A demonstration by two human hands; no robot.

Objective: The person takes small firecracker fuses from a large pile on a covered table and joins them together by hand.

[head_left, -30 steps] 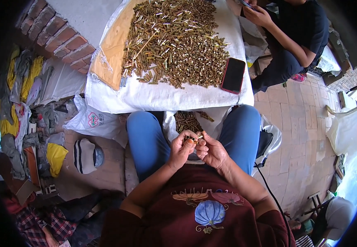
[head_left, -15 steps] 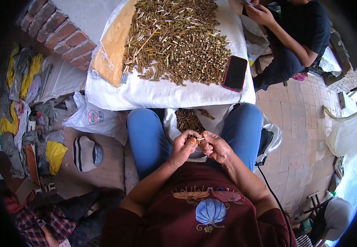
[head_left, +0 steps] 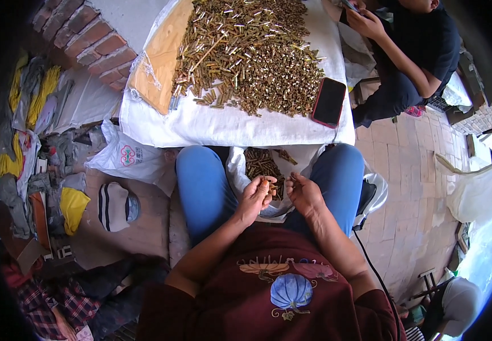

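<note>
My left hand is closed over the lap around small brass tubes, whose ends peek out by the thumb and fingertips. To its right, a short gap away, my right hand has thumb and fingertips pinched together; whatever may be between them is too small to make out. Just beyond both hands, an open white sack sits between my knees with many loose brass tubes inside. On the table ahead lies a wide heap of similar small brass pieces.
A white cloth covers the table, with a wooden board at its left and a red-edged phone at its right. Another person sits at the far right. A white plastic bag and a striped knit item lie left.
My hands, which were together over the brass tubes, have come apart. The right hand has moved right and slightly away from me; the left stays closed in nearly the same place.
</note>
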